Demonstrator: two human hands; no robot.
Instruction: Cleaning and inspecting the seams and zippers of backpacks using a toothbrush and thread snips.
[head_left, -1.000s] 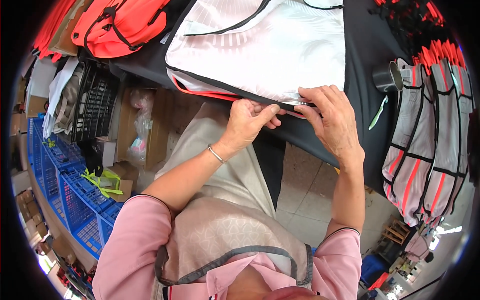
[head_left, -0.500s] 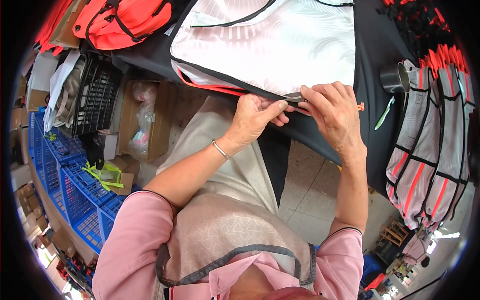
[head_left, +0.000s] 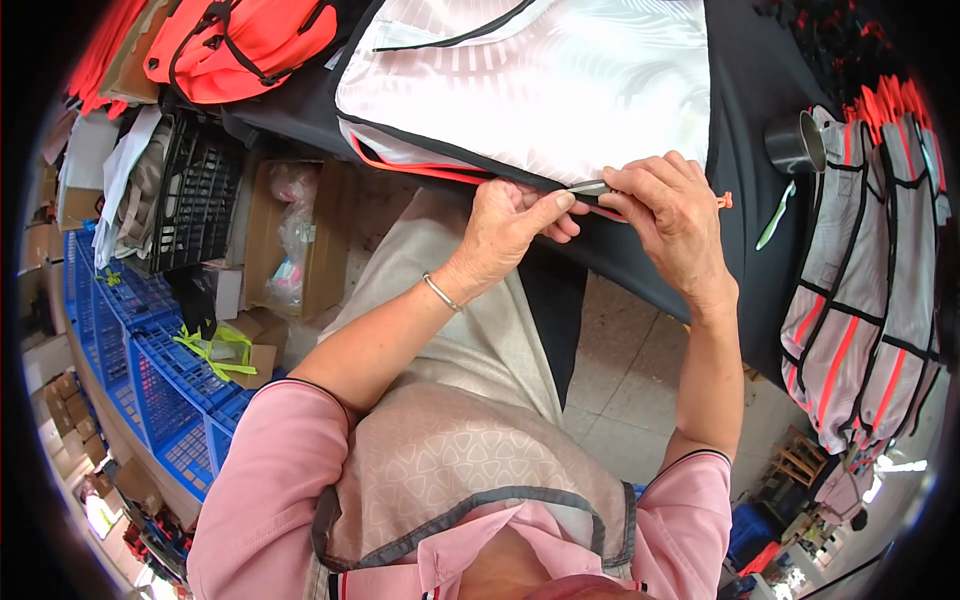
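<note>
Head view: the white bag [head_left: 560,100] lies on the table [head_left: 755,110], its near edge hanging at the table's front, right at the hands. Left hand [head_left: 510,220] pinches the black edging [head_left: 420,148] between thumb and fingers, other fingers curled under. Right hand [head_left: 672,215] grips a small metal tool [head_left: 588,187], thumb and fingers pressed together, tip at the edging just beside the left thumb. Blade type too small to tell. Small orange bit [head_left: 724,201] pokes out past the right hand; can't tell if it's part of the tool.

Progress: edging already on along near and right sides, black zip [head_left: 455,40] in place, so the bag looks mostly made up. Work sits partway along the near edge. No cut or loose thread visible; can't tell how much edge is left. Red strip [head_left: 400,170] shows under the edging, left of the left hand.

Surface: dark cover, metal cup [head_left: 790,145] on its side, green-and-white tool [head_left: 775,220] near it, grey bags [head_left: 835,270] hanging over the right side, red bag [head_left: 250,45] far left.

Room: black crate [head_left: 200,190], cardboard box [head_left: 325,240] with plastic wrap [head_left: 290,230], blue crates [head_left: 150,350] at left; tiled floor [head_left: 625,380], wooden stool [head_left: 797,458] lower right.
</note>
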